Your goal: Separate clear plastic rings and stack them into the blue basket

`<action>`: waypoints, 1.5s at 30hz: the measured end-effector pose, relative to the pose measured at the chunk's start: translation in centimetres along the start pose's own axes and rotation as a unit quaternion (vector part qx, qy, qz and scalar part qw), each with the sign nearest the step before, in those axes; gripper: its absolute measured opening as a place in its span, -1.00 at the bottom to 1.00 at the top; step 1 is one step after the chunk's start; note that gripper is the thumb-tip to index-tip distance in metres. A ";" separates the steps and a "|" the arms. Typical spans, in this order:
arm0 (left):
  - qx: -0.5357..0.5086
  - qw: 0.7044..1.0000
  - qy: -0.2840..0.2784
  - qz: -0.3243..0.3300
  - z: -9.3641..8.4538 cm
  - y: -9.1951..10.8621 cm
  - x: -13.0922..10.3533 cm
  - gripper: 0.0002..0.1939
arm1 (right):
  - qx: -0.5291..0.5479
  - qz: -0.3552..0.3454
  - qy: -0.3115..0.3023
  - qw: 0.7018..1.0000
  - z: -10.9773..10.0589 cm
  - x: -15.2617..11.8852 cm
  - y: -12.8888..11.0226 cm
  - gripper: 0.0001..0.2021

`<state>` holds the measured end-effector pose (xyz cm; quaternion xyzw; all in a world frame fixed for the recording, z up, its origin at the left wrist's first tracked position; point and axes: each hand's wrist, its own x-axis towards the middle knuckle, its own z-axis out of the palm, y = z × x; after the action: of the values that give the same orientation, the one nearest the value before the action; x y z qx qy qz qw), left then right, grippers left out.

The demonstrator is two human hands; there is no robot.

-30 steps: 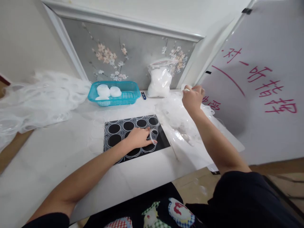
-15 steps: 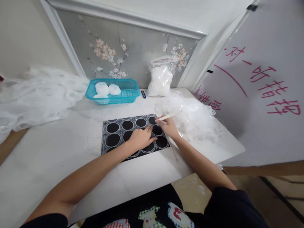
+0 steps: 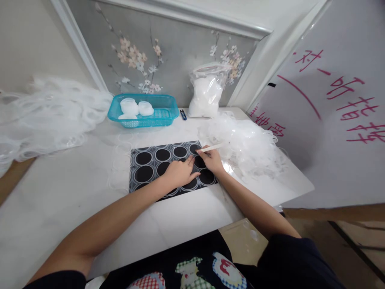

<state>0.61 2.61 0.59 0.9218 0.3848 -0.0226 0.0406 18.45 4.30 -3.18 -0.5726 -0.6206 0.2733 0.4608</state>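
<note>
A dark sheet patterned with black discs inside pale rings lies flat on the table. My left hand rests on its middle, fingers stretched towards the right and pressing the surface. At the sheet's upper right corner, my right hand pinches a slim white stick, held like a pen. The stick's lower end touches or hovers just over the ringed disc in that corner; I cannot tell which. My fingers hide part of that corner.
A blue plastic basket holds several white round pieces. Small blue snips and a zip bag of white material stand near it. Piles of clear rings lie right and left. A whiteboard borders the right edge.
The view has shifted slightly. My left hand stays in place on the sheet, and my right hand keeps the stick at the same corner, the stick lying a little flatter.
</note>
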 end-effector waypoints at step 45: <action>0.002 0.998 -0.020 -0.057 -0.2 -2.9 -5.5 -0.29 | 0.015 -0.011 -0.069 0.997 4.2 -0.7 -3.7 -0.81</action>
<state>-5.25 0.77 1.05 0.8980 0.4355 -0.0442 0.0452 12.97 3.66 -1.97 -0.5387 -0.6529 0.3164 0.4282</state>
